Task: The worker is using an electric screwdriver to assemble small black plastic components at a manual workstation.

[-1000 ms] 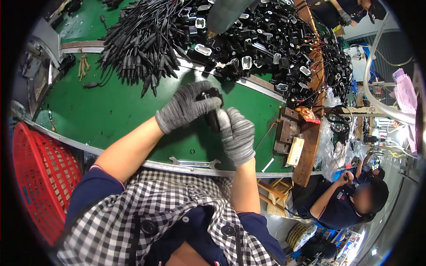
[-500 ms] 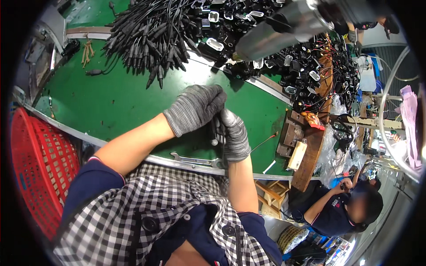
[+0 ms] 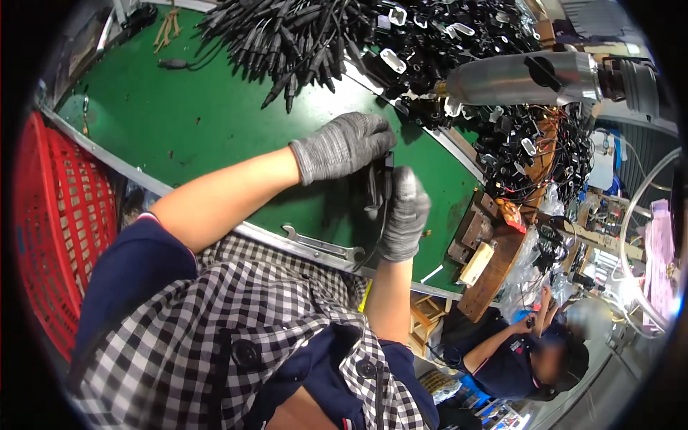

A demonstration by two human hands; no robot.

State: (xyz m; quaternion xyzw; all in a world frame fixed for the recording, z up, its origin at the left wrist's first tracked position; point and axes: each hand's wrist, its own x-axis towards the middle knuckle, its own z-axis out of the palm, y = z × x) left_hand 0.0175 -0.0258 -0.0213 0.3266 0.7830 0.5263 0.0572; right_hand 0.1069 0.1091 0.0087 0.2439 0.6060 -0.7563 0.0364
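Observation:
My gloved left hand [image 3: 344, 147] reaches in over the green bench, its fingers bent round the top of a black part with a cable [image 3: 375, 188]. On the other side of that part, my gloved right hand [image 3: 405, 215] is closed against it with the thumb and fingers upward. A thin dark cable hangs down past my right palm. The fingers hide much of the part, so its exact shape does not show. Near the bench's front edge, below both hands, lies an open-ended wrench [image 3: 322, 245].
A pile of black cables with plugs [image 3: 290, 50] lies at the back, beside a heap of black housings [image 3: 444, 43]. A metal tool barrel [image 3: 519, 79] juts over from the right. Metal blocks [image 3: 473, 226] stand at the right; a red basket [image 3: 82, 222] is left. A co-worker [image 3: 512, 358] sits at the right.
The view has shifted, so the bench and tool barrel appear elsewhere. My hands stay together at the black part, which now shows more between them.

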